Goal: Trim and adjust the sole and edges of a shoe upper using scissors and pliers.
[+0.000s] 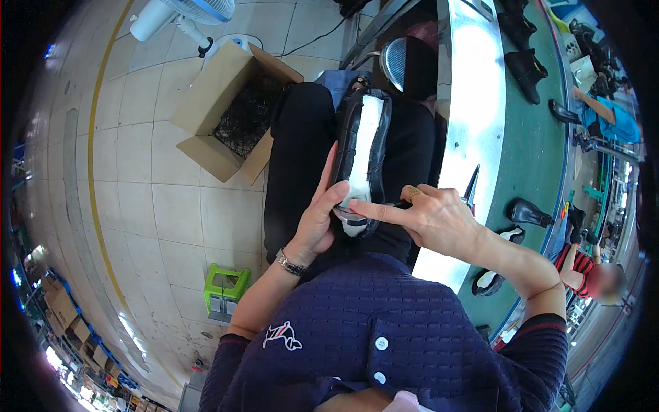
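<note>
Shoe (pixel 362 154) sole-up, long axis away from you | your left hand (pixel 317 223) grips its near end, right hand (pixel 432 218) holds scissors (pixel 471 187) | desk (pixel 480 103) right, box (pixel 223 110) left.

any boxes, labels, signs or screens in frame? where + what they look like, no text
Cardboard box: on the tiled floor, upper left, beside the person's knee; brown, flaps open, holding a tangle of dark bits.
Stacked cartons: far lower-left edge; tan, small and blurred.
Chest emblem: on the navy knit top; small, white with a red mark.
No signs or screens that I can make out.
</note>
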The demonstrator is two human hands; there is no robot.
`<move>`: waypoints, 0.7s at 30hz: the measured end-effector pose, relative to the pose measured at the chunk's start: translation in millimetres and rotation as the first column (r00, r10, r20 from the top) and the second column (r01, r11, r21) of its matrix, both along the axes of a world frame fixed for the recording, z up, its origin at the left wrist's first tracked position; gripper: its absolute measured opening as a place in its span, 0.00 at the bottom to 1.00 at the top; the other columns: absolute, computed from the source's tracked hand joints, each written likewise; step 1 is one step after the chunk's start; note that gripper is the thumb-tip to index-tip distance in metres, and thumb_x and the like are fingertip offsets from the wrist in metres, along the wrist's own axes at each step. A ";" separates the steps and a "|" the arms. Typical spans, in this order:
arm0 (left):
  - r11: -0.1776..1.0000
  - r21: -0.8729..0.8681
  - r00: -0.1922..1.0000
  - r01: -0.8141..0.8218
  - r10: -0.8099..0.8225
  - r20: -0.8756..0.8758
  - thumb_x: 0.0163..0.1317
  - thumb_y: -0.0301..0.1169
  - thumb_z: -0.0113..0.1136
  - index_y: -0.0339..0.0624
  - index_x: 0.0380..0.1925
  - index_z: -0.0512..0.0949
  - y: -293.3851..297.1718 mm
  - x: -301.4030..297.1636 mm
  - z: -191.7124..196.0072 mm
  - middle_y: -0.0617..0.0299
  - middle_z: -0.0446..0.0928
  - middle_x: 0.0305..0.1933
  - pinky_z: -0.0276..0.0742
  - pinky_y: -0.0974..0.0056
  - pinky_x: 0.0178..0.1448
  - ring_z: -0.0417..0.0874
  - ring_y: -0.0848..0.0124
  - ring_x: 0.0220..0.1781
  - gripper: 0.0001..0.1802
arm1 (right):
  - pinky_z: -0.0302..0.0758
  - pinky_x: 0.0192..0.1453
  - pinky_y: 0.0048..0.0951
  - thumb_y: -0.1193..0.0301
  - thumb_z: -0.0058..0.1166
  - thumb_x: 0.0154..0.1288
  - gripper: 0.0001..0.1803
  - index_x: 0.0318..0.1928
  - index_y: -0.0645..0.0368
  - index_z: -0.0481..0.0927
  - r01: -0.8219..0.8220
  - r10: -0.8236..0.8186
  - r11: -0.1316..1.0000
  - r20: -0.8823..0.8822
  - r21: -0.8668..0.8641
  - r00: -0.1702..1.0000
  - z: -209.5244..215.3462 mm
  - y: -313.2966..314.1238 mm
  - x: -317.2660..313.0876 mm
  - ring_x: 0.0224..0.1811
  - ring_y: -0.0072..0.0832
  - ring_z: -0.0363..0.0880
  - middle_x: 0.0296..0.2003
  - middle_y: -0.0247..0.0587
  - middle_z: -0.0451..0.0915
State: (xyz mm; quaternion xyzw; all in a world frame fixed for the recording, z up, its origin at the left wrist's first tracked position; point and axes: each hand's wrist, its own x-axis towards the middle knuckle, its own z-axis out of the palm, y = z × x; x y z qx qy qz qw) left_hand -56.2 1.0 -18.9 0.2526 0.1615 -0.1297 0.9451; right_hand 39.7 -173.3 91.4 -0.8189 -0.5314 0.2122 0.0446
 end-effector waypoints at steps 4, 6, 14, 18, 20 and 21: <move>0.979 0.202 1.000 -0.011 0.016 -0.026 0.66 0.37 0.58 0.56 0.77 0.44 3.1 -2.2 -2.9 0.58 0.55 0.75 0.59 0.60 0.74 0.62 0.67 0.72 0.44 | 0.78 0.21 0.28 0.78 0.48 0.63 0.39 0.72 0.27 0.60 -0.067 -0.016 0.953 -0.271 -0.294 0.962 43.3 24.1 16.9 0.20 0.31 0.82 0.24 0.44 0.79; 0.979 0.205 0.999 0.005 0.004 -0.042 0.65 0.34 0.60 0.56 0.76 0.45 6.6 -5.0 -8.0 0.58 0.56 0.74 0.59 0.61 0.73 0.63 0.67 0.72 0.45 | 0.75 0.18 0.28 0.77 0.49 0.63 0.39 0.73 0.33 0.58 -0.057 0.031 0.989 -0.182 -0.137 0.983 44.9 28.8 14.1 0.18 0.29 0.81 0.20 0.40 0.78; 0.990 0.093 0.976 0.107 -0.087 -0.198 0.55 0.21 0.65 0.50 0.68 0.57 22.5 -8.4 -10.1 0.60 0.69 0.63 0.69 0.60 0.65 0.72 0.68 0.63 0.41 | 0.69 0.13 0.27 0.69 0.53 0.67 0.42 0.76 0.34 0.47 -0.009 0.003 0.997 -0.068 -0.078 0.998 11.7 40.6 12.2 0.10 0.26 0.72 0.18 0.39 0.77; 0.946 0.237 0.974 0.223 -0.206 -0.094 0.59 0.28 0.65 0.44 0.68 0.61 27.1 -16.4 -20.4 0.57 0.74 0.60 0.73 0.56 0.64 0.76 0.64 0.61 0.37 | 0.69 0.13 0.28 0.71 0.52 0.66 0.42 0.76 0.33 0.48 0.031 -0.037 0.992 -0.041 -0.121 0.998 1.7 39.2 -1.8 0.10 0.26 0.72 0.17 0.38 0.76; 0.984 0.075 0.986 0.163 -0.165 0.017 0.62 0.32 0.63 0.45 0.70 0.59 33.2 -25.0 -31.7 0.57 0.71 0.63 0.71 0.55 0.66 0.73 0.64 0.64 0.37 | 0.68 0.11 0.28 0.71 0.51 0.66 0.41 0.76 0.33 0.50 0.050 -0.049 0.999 -0.097 0.008 0.994 -3.7 39.3 5.3 0.09 0.25 0.71 0.17 0.37 0.74; 0.989 -0.095 0.988 0.112 -0.101 0.117 0.65 0.36 0.61 0.46 0.71 0.56 33.9 -28.4 -35.6 0.57 0.69 0.66 0.69 0.54 0.68 0.71 0.64 0.67 0.38 | 0.69 0.12 0.29 0.70 0.51 0.67 0.40 0.75 0.33 0.51 0.054 -0.055 0.998 -0.036 -0.026 0.998 1.8 36.9 6.6 0.10 0.26 0.71 0.16 0.37 0.74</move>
